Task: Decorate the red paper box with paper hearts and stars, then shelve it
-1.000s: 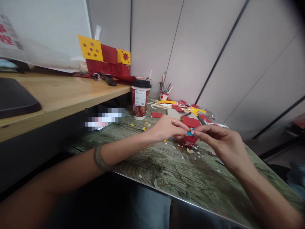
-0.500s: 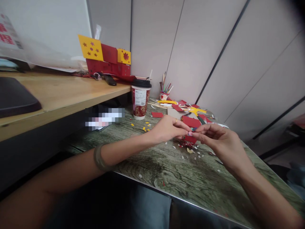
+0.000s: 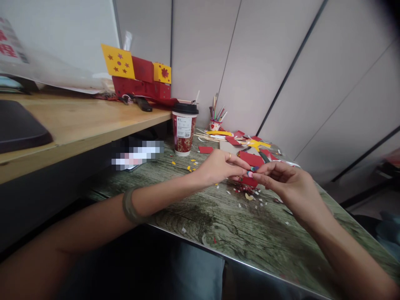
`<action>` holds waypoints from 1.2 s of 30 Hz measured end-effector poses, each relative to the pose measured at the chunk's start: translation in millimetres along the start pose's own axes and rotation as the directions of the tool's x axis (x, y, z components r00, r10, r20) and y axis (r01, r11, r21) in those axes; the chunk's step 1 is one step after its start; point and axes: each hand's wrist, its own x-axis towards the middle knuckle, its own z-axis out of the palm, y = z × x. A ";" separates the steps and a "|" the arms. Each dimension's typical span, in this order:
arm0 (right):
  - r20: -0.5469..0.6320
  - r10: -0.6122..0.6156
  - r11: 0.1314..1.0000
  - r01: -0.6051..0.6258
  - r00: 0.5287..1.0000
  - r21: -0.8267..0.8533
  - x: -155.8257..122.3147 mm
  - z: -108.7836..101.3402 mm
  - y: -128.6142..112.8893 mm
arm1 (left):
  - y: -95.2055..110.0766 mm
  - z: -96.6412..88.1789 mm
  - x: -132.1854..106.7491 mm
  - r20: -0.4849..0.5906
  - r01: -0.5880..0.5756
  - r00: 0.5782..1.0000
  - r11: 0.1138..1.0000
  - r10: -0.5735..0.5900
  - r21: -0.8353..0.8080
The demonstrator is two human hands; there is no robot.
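My left hand (image 3: 218, 167) and my right hand (image 3: 286, 183) meet fingertip to fingertip above the green wood-grain table (image 3: 237, 227). Both are closed in a pinch on a tiny red and teal paper piece (image 3: 251, 171), too small to name further. A ring shows on my left hand and a bangle on my left wrist. Just behind and below the fingers lies a red paper piece (image 3: 250, 160). Small paper scraps (image 3: 250, 198) are scattered on the table under the hands.
A red lidded paper cup (image 3: 184, 130) stands behind my left hand. A small pot of sticks (image 3: 215, 121) and red and yellow cut paper (image 3: 246, 143) lie by the wall. A raised wooden shelf (image 3: 78, 121) at left carries a red and yellow paper box (image 3: 137, 79).
The hands stay pinched together on the small piece; the fingertips have shifted only slightly.
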 end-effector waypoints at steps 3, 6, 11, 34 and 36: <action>0.000 -0.002 1.000 0.002 1.000 0.006 -0.3 -0.5 1.5 | 0.9 0.4 -0.2 -0.002 0.020 1.000 0.999 -0.020 -0.028; -0.012 0.000 1.000 0.000 1.000 0.008 -0.6 -0.4 1.4 | 2.1 0.6 -0.8 0.004 0.020 1.000 0.998 -0.020 -0.054; -0.034 0.003 1.000 -0.003 0.999 0.000 -0.9 1.7 -0.7 | 2.4 0.5 -1.4 0.011 0.015 1.000 0.997 -0.015 -0.071; -0.040 -0.016 0.999 0.014 0.999 -0.048 -0.5 1.4 -0.4 | -0.3 0.3 -1.2 0.033 0.045 0.999 0.987 -0.041 -0.154; -0.040 -0.020 0.998 0.017 0.999 -0.061 -0.6 1.6 -0.7 | -0.4 0.2 -1.1 0.034 0.049 0.998 0.987 -0.044 -0.156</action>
